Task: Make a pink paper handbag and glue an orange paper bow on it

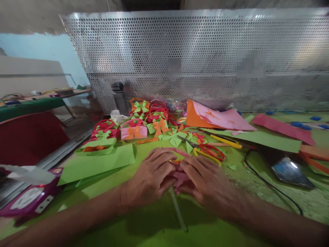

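My left hand [151,175] and my right hand [209,185] meet over the green surface, fingers curled and closed around a small pink paper bag [179,176]. The bag's pink strip handle [180,151] arches up behind my fingers, and a bit of orange shows inside. Most of the bag is hidden by my hands. A thin translucent stick [178,211] lies below it, its upper end close to my left fingers. Just beyond my right hand are scissors [209,151] with red and yellow handles. Green paper bow pieces [173,138] lie near them.
Finished-looking paper bags with bows [134,132] cluster at the back left near a grey bottle [120,99]. Green paper [102,163] lies left, beside a purple device [33,199]. On the right are a phone [291,171], a black cable [269,187] and coloured sheets [267,139].
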The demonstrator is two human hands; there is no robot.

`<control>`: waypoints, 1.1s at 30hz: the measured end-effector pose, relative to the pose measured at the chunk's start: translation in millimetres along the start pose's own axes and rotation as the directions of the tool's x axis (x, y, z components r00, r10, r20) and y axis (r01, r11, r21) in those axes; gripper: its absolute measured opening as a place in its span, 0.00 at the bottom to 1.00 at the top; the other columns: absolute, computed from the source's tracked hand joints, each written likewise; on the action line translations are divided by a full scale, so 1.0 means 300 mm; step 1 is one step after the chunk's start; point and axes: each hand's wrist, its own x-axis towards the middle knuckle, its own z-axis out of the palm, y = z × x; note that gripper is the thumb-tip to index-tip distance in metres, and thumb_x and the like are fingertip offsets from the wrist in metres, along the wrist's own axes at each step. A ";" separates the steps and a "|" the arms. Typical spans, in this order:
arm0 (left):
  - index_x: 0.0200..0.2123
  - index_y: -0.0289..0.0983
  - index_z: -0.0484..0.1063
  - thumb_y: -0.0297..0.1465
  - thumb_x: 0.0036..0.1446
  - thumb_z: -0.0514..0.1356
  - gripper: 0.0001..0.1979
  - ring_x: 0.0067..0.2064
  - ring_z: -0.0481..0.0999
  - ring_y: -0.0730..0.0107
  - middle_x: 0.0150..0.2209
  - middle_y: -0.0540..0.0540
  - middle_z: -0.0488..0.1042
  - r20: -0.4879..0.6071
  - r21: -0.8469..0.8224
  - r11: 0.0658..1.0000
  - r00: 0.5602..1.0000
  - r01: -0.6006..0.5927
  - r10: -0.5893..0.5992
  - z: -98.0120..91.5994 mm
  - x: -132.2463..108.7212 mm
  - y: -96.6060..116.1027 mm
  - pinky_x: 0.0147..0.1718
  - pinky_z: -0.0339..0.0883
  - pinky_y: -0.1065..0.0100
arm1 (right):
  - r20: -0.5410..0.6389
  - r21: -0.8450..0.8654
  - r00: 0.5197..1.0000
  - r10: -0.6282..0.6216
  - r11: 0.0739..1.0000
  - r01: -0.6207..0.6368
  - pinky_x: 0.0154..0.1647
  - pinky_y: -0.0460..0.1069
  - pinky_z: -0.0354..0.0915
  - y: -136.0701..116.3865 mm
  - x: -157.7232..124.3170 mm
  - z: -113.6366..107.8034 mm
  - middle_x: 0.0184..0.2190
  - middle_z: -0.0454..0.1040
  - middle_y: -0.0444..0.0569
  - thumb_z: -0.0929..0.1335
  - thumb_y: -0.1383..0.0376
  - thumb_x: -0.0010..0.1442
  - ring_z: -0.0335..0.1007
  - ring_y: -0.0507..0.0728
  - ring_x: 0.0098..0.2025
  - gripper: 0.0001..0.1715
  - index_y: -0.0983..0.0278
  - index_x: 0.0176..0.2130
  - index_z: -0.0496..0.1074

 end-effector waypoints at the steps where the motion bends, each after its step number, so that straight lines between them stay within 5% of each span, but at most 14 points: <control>1: 0.35 0.34 0.69 0.28 0.53 0.59 0.05 0.52 0.67 0.58 0.43 0.39 0.72 -0.003 0.003 1.000 1.000 0.005 -0.005 0.002 0.000 0.001 0.50 0.62 0.54 | 0.005 -0.024 1.000 0.001 1.000 -0.001 0.43 0.58 0.65 0.000 -0.001 0.006 0.43 0.71 0.58 0.68 0.59 0.54 0.67 0.63 0.43 0.24 0.71 0.46 0.65; 9: 0.41 0.36 0.66 0.30 0.53 0.60 0.12 0.52 0.66 0.58 0.47 0.37 0.71 -0.078 -0.030 0.999 0.997 0.024 -0.026 -0.012 0.001 0.001 0.50 0.60 0.55 | -0.020 -0.060 0.999 0.030 0.998 -0.032 0.40 0.56 0.68 0.016 -0.005 0.012 0.44 0.71 0.56 0.64 0.68 0.58 0.68 0.62 0.43 0.16 0.69 0.47 0.64; 12: 0.37 0.37 0.65 0.28 0.54 0.57 0.06 0.47 0.68 0.62 0.41 0.42 0.71 -0.180 -0.097 0.977 0.962 0.189 -0.204 -0.036 -0.002 -0.007 0.46 0.61 0.60 | -0.081 -0.045 0.994 0.077 0.996 -0.081 0.37 0.55 0.69 0.028 0.005 -0.006 0.40 0.73 0.54 0.63 0.67 0.59 0.70 0.60 0.39 0.12 0.68 0.43 0.66; 14: 0.32 0.37 0.64 0.30 0.56 0.55 0.02 0.39 0.69 0.67 0.35 0.46 0.70 -0.189 -0.191 0.900 0.885 0.391 -0.425 -0.049 -0.002 -0.018 0.39 0.62 0.65 | -0.136 -0.069 0.988 0.071 0.994 -0.081 0.38 0.55 0.69 0.038 0.010 -0.014 0.40 0.73 0.54 0.62 0.65 0.60 0.70 0.60 0.40 0.13 0.69 0.44 0.66; 17: 0.29 0.36 0.65 0.36 0.59 0.51 0.11 0.29 0.66 0.72 0.27 0.49 0.67 -0.002 -0.396 0.676 0.735 0.622 -0.678 -0.054 0.001 -0.035 0.28 0.59 0.71 | -0.194 -0.124 0.981 0.030 0.991 -0.055 0.39 0.54 0.69 0.049 0.011 -0.015 0.42 0.73 0.55 0.61 0.64 0.61 0.70 0.60 0.42 0.16 0.69 0.47 0.64; 19: 0.28 0.35 0.67 0.39 0.60 0.48 0.16 0.28 0.66 0.73 0.26 0.49 0.68 0.179 -0.526 0.514 0.679 0.677 -0.712 -0.048 0.003 -0.039 0.26 0.58 0.72 | -0.199 -0.163 0.980 -0.006 0.986 -0.027 0.38 0.54 0.69 0.053 0.008 -0.011 0.42 0.73 0.56 0.60 0.64 0.62 0.70 0.60 0.42 0.16 0.70 0.48 0.64; 23: 0.31 0.34 0.71 0.41 0.59 0.50 0.17 0.30 0.69 0.72 0.29 0.47 0.71 0.395 -0.709 0.247 0.663 0.660 -0.635 -0.033 0.008 -0.019 0.28 0.61 0.72 | -0.227 -0.215 0.971 -0.075 0.976 0.025 0.41 0.54 0.67 0.048 0.003 -0.007 0.42 0.73 0.58 0.61 0.64 0.62 0.69 0.60 0.42 0.17 0.72 0.47 0.65; 26: 0.39 0.35 0.71 0.37 0.55 0.58 0.13 0.34 0.72 0.72 0.34 0.47 0.74 0.484 -0.788 0.085 0.697 0.610 -0.529 -0.032 0.016 0.005 0.34 0.64 0.71 | -0.239 -0.223 0.967 -0.094 0.974 0.040 0.41 0.54 0.67 0.038 0.003 -0.012 0.42 0.73 0.59 0.61 0.65 0.61 0.68 0.60 0.43 0.17 0.73 0.47 0.66; 28: 0.43 0.35 0.70 0.34 0.51 0.61 0.15 0.38 0.74 0.67 0.38 0.44 0.75 0.533 -0.791 0.022 0.707 0.611 -0.465 -0.033 0.020 0.018 0.35 0.65 0.70 | -0.241 -0.224 0.966 -0.098 0.974 0.043 0.41 0.54 0.66 0.033 0.002 -0.014 0.42 0.73 0.58 0.61 0.65 0.61 0.68 0.61 0.43 0.17 0.73 0.48 0.66; 33: 0.46 0.35 0.68 0.33 0.51 0.61 0.18 0.41 0.75 0.59 0.41 0.40 0.74 0.582 -0.775 -0.097 0.645 0.624 -0.496 -0.019 0.012 0.028 0.26 0.69 0.71 | -0.249 -0.254 0.958 -0.143 0.964 0.078 0.42 0.56 0.66 0.034 -0.006 0.002 0.43 0.73 0.57 0.64 0.66 0.59 0.67 0.62 0.44 0.19 0.73 0.49 0.66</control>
